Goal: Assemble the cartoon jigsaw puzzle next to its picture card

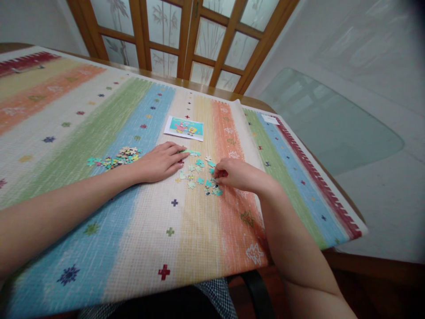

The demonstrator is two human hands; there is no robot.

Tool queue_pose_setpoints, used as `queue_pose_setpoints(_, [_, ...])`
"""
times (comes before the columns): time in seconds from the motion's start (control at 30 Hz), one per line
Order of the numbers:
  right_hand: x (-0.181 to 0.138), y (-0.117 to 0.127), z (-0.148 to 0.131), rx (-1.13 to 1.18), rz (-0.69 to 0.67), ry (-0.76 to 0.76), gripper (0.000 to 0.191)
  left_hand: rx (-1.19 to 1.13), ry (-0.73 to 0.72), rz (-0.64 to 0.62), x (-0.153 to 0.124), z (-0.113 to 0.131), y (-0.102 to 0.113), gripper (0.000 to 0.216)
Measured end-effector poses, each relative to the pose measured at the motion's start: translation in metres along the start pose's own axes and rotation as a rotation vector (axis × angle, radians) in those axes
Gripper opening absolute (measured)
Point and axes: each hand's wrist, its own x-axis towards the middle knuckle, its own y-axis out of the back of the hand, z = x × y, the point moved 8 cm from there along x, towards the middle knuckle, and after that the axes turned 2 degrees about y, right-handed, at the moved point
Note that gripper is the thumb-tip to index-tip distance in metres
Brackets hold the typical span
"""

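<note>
My left hand point(162, 161) lies flat on the striped mat point(99, 133), fingers stretched out, its fingertips touching a joined teal strip of puzzle pieces point(191, 153). My right hand point(234, 173) is curled in a pinch over a teal puzzle piece point(215, 180) at the right edge of a loose scatter of teal pieces point(198, 177). A heap of mixed puzzle pieces point(114, 158) lies just left of my left hand. A small cartoon picture card point(184, 127) lies beyond both hands.
The mat covers a wooden table point(212, 91) whose front edge is near my body. A wooden-framed frosted glass door point(186, 40) stands behind. A glass tabletop point(328, 124) sits to the right. A white label point(269, 118) lies at the mat's far right.
</note>
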Motion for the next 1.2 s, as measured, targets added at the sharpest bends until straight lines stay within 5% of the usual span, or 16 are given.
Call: queue_pose_setpoints(1.2, [0.0009, 0.0027, 0.0038, 0.074, -0.016, -0.008, 0.014, -0.010, 0.007, -0.018, 0.0004, 0.0008, 0.0002, 0.055])
